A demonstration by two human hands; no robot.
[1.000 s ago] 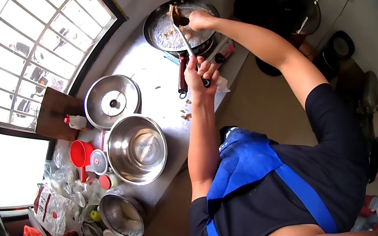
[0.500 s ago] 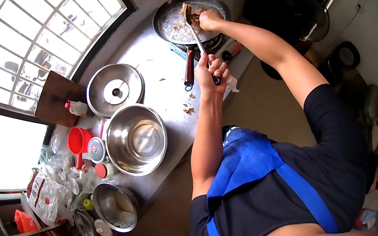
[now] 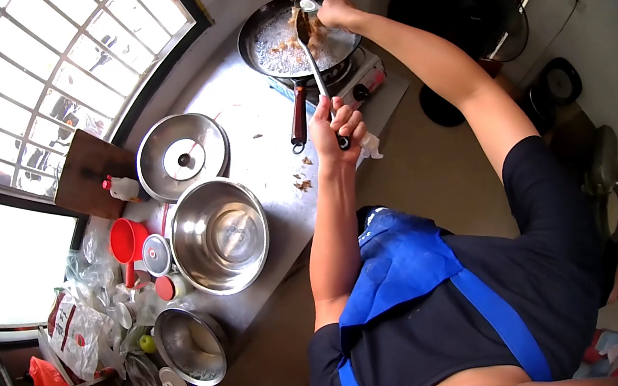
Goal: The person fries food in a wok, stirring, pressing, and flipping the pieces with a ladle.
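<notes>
My left hand (image 3: 335, 129) is closed round the dark end of a long-handled metal spatula (image 3: 315, 68). The spatula reaches up into the wok (image 3: 250, 54), where its dark head lies among brown food pieces (image 3: 316, 36) in bubbling liquid. At the wok's far right rim, my right hand (image 3: 339, 13) is closed on the edge of a small round bowl (image 3: 306, 4), tipped over the pan. The fingers there are partly hidden. The wok's brown handle (image 3: 299, 114) points toward me, beside the spatula and free of either hand.
Under the wok is a portable gas stove (image 3: 368, 80). Left on the metal counter (image 3: 266, 119) stand a large steel bowl (image 3: 219, 236), a steel basin (image 3: 152, 156) and a red dipper (image 3: 127, 240). A smaller steel bowl (image 3: 190, 346) sits near plastic bags (image 3: 85, 322). Food scraps (image 3: 303, 186) lie nearby.
My right hand has moved up and back from inside the wok to its far rim, and the small bowl now shows. My left hand keeps its grip on the spatula. The view has shifted slightly.
</notes>
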